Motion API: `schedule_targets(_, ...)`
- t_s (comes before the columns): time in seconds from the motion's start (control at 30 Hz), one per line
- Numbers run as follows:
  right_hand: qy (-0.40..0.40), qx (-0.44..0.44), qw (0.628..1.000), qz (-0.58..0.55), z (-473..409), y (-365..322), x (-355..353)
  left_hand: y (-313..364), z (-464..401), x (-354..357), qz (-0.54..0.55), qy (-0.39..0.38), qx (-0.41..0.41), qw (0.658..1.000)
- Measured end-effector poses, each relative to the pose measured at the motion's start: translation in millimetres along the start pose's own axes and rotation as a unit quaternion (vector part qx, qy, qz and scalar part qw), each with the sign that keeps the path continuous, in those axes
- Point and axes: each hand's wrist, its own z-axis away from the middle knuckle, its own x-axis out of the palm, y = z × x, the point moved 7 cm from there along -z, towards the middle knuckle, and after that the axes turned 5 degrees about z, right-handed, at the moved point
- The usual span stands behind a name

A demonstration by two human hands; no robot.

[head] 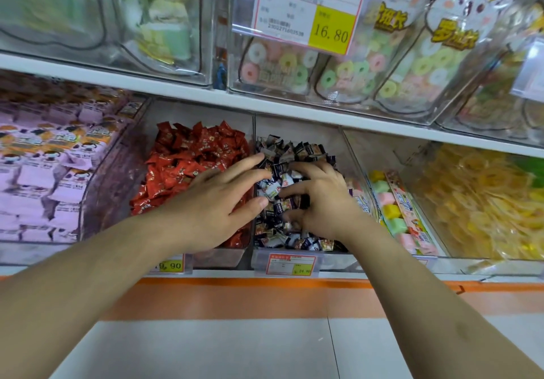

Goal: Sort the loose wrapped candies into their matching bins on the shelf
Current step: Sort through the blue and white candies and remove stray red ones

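The right hand (318, 199) sits curled in the dark-and-white wrapped candies (294, 154) of the middle bin (282, 256), whether pinching one I cannot tell, while the left hand (217, 202) lies open-fingered across the divider from the red candies (182, 160)

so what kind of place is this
Most likely a shop's pick-and-mix candy aisle. Clear bins of loose wrapped candies sit on white shelves, with price tags clipped to their fronts, one reading 16.80. Both hands reach into the bins.
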Motion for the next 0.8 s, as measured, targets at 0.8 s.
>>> schedule_targets(0.8,0.074,0.019,0.99,-0.116,4.2,-5.4,-7.3,-1.1,-0.1,-2.2,0.009,0.004,0.002,1.0)
